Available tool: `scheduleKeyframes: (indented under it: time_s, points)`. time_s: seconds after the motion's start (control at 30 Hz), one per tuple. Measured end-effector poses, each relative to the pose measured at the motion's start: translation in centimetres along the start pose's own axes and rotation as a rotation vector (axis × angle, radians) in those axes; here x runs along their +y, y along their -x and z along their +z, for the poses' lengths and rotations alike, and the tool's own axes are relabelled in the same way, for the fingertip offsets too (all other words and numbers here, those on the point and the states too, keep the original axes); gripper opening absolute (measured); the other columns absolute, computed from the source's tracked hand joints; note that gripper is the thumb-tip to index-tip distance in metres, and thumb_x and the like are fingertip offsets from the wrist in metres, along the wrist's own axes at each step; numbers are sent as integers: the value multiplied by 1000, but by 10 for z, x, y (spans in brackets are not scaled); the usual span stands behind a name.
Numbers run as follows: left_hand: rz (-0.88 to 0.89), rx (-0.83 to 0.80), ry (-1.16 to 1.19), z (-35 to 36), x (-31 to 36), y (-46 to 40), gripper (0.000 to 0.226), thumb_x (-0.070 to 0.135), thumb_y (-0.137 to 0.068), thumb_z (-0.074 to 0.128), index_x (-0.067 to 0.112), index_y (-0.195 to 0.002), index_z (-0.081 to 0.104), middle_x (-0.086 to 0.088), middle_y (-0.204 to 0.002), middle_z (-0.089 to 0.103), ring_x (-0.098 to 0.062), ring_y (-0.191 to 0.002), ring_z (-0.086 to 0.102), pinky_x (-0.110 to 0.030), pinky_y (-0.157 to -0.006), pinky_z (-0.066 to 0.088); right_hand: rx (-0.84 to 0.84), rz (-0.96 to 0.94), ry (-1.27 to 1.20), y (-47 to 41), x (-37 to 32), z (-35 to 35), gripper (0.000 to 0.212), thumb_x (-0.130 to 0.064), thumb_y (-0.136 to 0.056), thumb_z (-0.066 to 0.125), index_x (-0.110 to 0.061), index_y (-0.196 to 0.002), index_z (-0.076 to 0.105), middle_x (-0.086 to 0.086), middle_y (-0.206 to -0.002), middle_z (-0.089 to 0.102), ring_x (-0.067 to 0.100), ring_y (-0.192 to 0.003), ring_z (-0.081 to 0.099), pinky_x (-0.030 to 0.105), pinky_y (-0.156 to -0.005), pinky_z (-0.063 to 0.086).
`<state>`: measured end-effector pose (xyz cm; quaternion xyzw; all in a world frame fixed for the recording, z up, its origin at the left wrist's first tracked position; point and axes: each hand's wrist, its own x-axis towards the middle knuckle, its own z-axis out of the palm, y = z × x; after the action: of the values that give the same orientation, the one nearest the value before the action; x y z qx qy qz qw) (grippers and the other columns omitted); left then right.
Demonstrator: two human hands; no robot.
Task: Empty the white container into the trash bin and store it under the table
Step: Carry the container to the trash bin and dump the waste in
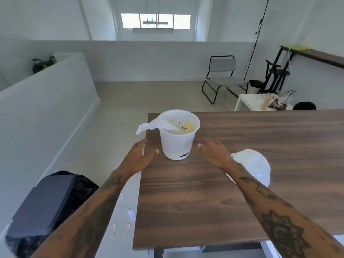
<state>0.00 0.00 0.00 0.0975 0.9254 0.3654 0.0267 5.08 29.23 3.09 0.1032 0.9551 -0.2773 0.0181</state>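
A white container [176, 142] stands upright near the far left corner of the wooden table [242, 192]. It holds crumpled paper and a yellow scrap, and a white tissue [149, 126] hangs over its left rim. My left hand [137, 157] is open just left of it, not touching. My right hand [214, 151] is open just right of it, also apart from it. The black trash bin [46, 207], lined with a black bag and its lid tilted, stands on the floor at the lower left.
A white round lid [256, 166] lies on the table behind my right forearm. A white half wall [46, 101] runs along the left. A chair [223, 77], a small white table [247, 101] with clutter and a black stand are at the back right.
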Motion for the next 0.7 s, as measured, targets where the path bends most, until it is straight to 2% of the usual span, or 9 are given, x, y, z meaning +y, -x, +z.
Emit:
scheduleKeyframes:
  time_s: [0.13, 0.2, 0.23, 0.3, 0.4, 0.5, 0.57, 0.63, 0.7]
  points:
    - [55, 37, 158, -33, 29, -37, 69, 66, -81, 58, 47, -144, 37, 8, -154, 42, -20, -137, 47, -38, -105, 43, 167, -44, -123, -25, -29, -37, 51, -44, -105, 37, -14, -146, 45, 12, -150, 46, 29, -140, 39, 35, -111, 29]
    - [85, 30, 251, -42, 44, -46, 37, 59, -83, 55, 69, -118, 47, 31, -131, 54, -5, -121, 57, -26, -92, 43, 191, -52, -147, -34, -43, -46, 49, -41, -106, 33, -12, -143, 48, 13, -147, 50, 31, -137, 43, 37, -109, 31]
    - [130, 41, 294, -43, 52, -50, 25, 55, -86, 52, 69, -106, 52, 37, -117, 60, 5, -112, 60, -21, -87, 42, 189, -49, -165, -38, -47, -48, 48, -40, -107, 33, -12, -142, 49, 15, -145, 51, 33, -135, 45, 38, -108, 33]
    - [186, 54, 343, -42, 66, -56, 21, 53, -91, 45, 48, -99, 64, 19, -103, 68, 4, -98, 63, -27, -80, 47, 148, -10, -218, -42, -56, -48, 46, -36, -107, 33, -12, -142, 49, 15, -143, 55, 35, -133, 47, 39, -106, 36]
    - [307, 107, 215, -34, 84, -64, 52, 52, -100, 35, 9, -86, 61, -13, -84, 64, -27, -82, 62, -51, -75, 52, 83, 29, -230, -45, -61, -37, 44, -26, -106, 33, -14, -145, 48, 14, -140, 58, 35, -131, 50, 39, -107, 40]
    - [394, 160, -55, -15, 87, -77, 45, 41, -103, 42, 8, -100, 73, -9, -112, 65, -31, -111, 55, -46, -95, 47, 114, 34, -282, -41, -59, -23, 47, -26, -105, 33, -21, -152, 39, 13, -144, 55, 36, -125, 56, 45, -104, 46]
    - [425, 161, -341, -5, 88, -87, 38, 39, -99, 51, 12, -101, 78, -4, -115, 64, -29, -117, 51, -42, -98, 39, 140, 53, -280, -41, -58, -18, 47, -30, -106, 31, -27, -152, 36, 14, -142, 56, 39, -121, 58, 44, -103, 47]
    - [366, 44, -490, 1, 93, -98, 31, 40, -94, 55, 23, -106, 78, 2, -111, 69, -28, -119, 54, -42, -98, 31, 138, 65, -255, -44, -58, -16, 47, -30, -106, 30, -29, -153, 35, 16, -142, 57, 39, -124, 56, 43, -105, 45]
    - [289, -91, -508, -1, 101, -105, 40, 45, -86, 63, 33, -123, 68, 7, -117, 71, -24, -126, 53, -41, -103, 29, 132, 79, -233, -46, -59, -15, 48, -30, -105, 29, -30, -153, 34, 20, -139, 58, 40, -122, 56, 44, -104, 45]
